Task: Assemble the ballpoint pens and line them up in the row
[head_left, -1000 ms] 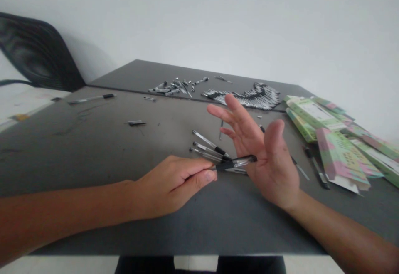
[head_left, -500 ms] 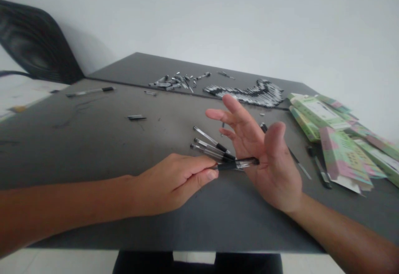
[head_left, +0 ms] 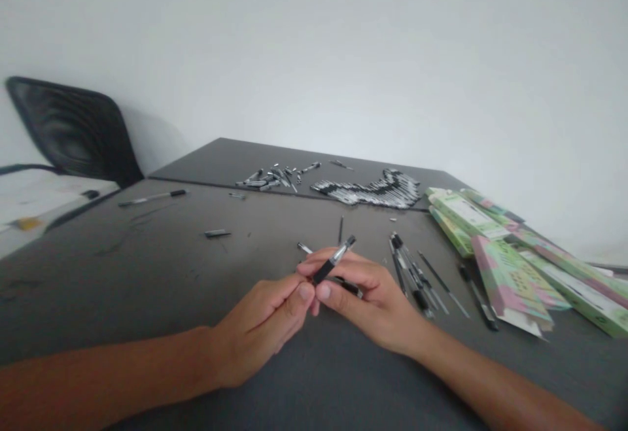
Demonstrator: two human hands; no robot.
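My left hand (head_left: 269, 316) and my right hand (head_left: 367, 297) meet over the near part of the table. Between their thumbs and fingertips rises a pen (head_left: 335, 259) with a black grip and a clear end, tilted up to the right. Both hands close around its lower part, which the fingers hide. A second dark piece with a clip, looking like a pen cap (head_left: 349, 286), lies against my right hand's fingers. Behind that hand the end of another pen (head_left: 304, 247) peeks out. Several pens and thin refills (head_left: 412, 271) rest just right of my right hand.
Green and pink cardboard boxes (head_left: 510, 274) are piled at the right. Farther back lie a curved row of many pens (head_left: 373, 192) and a loose heap of pen parts (head_left: 269, 179). A single pen (head_left: 153, 198) is at the left, near a black chair (head_left: 73, 130).
My right hand was open with its fingers spread; it has closed around the pen beside my left hand. The pen now points upward instead of lying level. The camera view has tilted up.
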